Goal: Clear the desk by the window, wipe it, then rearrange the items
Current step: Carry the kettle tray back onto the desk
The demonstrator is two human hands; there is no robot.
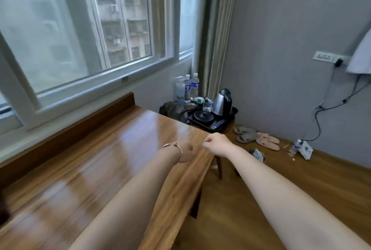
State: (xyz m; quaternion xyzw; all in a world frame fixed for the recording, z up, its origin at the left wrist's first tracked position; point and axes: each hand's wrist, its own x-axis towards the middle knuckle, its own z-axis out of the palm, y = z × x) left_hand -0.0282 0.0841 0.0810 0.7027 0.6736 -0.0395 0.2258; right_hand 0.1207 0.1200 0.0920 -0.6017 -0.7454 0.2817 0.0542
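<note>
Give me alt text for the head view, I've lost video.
Both arms reach over a bare, glossy wooden desk by a window; the left hand lies blurred on its far edge, and the right hand hangs just past that edge with fingers curled. Beyond, a low side table holds a kettle, a glass and water bottles.

Both hands reach over the desk [84,169] edge: left hand [185,152] (bangled wrist) blurred, right hand [215,142] loosely curled. Beyond the desk, a kettle [222,102] and bottles [189,87].
</note>
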